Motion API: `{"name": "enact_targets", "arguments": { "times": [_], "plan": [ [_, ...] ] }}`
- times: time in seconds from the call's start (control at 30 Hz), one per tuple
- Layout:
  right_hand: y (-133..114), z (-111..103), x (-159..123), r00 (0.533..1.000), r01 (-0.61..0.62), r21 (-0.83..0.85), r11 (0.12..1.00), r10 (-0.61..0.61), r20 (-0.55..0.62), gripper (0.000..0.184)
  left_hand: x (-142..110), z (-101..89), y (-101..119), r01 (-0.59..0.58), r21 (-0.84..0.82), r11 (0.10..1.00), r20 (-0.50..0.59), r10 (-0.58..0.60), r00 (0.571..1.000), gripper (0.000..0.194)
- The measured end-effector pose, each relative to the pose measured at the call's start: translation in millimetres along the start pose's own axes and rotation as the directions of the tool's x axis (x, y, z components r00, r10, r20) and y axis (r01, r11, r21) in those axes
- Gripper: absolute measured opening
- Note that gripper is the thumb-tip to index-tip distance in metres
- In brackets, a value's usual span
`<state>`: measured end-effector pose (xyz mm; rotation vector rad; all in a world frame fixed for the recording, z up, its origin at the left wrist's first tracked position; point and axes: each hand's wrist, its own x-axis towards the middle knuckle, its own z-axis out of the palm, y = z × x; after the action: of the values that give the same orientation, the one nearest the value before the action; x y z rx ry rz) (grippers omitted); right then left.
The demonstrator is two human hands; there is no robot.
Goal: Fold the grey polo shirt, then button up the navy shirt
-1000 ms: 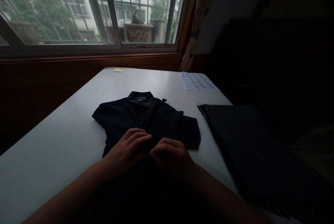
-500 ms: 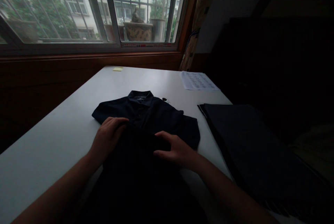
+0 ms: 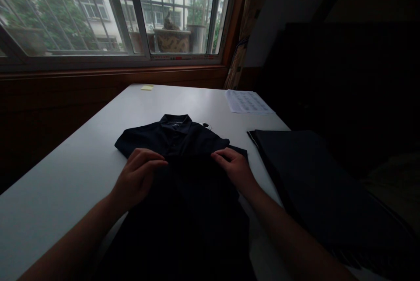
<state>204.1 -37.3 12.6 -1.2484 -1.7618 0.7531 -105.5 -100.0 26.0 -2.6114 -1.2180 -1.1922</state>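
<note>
A dark polo shirt (image 3: 179, 139) lies on the white table (image 3: 75, 163), collar pointing towards the window. Its lower part is folded up over its body. My left hand (image 3: 138, 176) rests on the fold's left end, fingers curled onto the cloth. My right hand (image 3: 234, 167) presses the fold's right end near the right sleeve, fingers bent down on the fabric. Both hands sit on the shirt's folded edge; the dim light hides whether they pinch it or just press.
A dark flat folder or cloth stack (image 3: 311, 185) lies to the right of the shirt. A printed sheet (image 3: 247, 101) and a yellow sticky note (image 3: 147, 88) lie at the table's far side. A small white object (image 3: 206, 126) peeks out behind the collar. A window (image 3: 114, 10) runs behind.
My hands moved apart from the middle of the shirt to the two ends of the fold. The lower part of the shirt came up over its body.
</note>
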Motion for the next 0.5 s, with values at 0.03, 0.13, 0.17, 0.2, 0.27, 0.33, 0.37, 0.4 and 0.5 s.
{"name": "enact_targets", "arguments": {
  "times": [0.03, 0.13, 0.17, 0.2, 0.27, 0.33, 0.37, 0.4, 0.5],
  "plan": [
    [0.3, 1.1, -0.8, 1.0, 0.012, -0.024, 1.0, -0.012, -0.008, 0.026, 1.6, -2.3, 9.5, -0.077, -0.061, 0.995, 0.077, 0.081, 0.994, 0.035],
    [2.2, 3.5, -2.4, 1.0, 0.021, -0.044, 0.999, -0.022, -0.022, 0.026, 6.3, -3.9, 38.6, -0.16, -0.222, 0.962, 0.385, 0.237, 0.892, 0.044],
    [3.8, 3.8, -2.2, 1.0, 0.007, -0.029, 1.0, -0.008, -0.024, 0.026, 7.3, -2.9, 46.6, -0.144, -0.243, 0.959, 0.467, 0.245, 0.85, 0.044],
    [6.0, 3.7, -1.4, 1.0, -0.019, -0.007, 1.0, 0.019, -0.023, 0.027, 7.9, -1.4, 53.1, -0.121, -0.251, 0.96, 0.526, 0.24, 0.816, 0.042],
    [11.8, 2.6, 1.6, 0.995, -0.099, 0.053, 0.994, 0.101, -0.023, 0.03, 7.6, 1.7, 60.6, -0.067, -0.24, 0.968, 0.601, 0.203, 0.773, 0.037],
    [17.9, 0.6, 5.7, 0.98, -0.189, 0.14, 0.972, 0.196, -0.032, 0.035, 6.1, 3.4, 62.0, -0.022, -0.209, 0.978, 0.652, 0.156, 0.742, 0.032],
    [20.3, -0.5, 7.8, 0.971, -0.223, 0.192, 0.956, 0.235, -0.04, 0.038, 5.3, 3.3, 61.3, -0.002, -0.191, 0.982, 0.677, 0.133, 0.724, 0.031],
    [22.1, -1.7, 9.6, 0.962, -0.247, 0.248, 0.937, 0.267, -0.048, 0.04, 4.6, 2.8, 60.4, 0.015, -0.179, 0.984, 0.698, 0.116, 0.707, 0.029],
    [24.9, -4.3, 12.6, 0.938, -0.291, 0.383, 0.877, 0.34, -0.066, 0.047, 3.8, -0.3, 58.3, 0.054, -0.199, 0.978, 0.741, 0.114, 0.662, 0.016]
  ]
}}
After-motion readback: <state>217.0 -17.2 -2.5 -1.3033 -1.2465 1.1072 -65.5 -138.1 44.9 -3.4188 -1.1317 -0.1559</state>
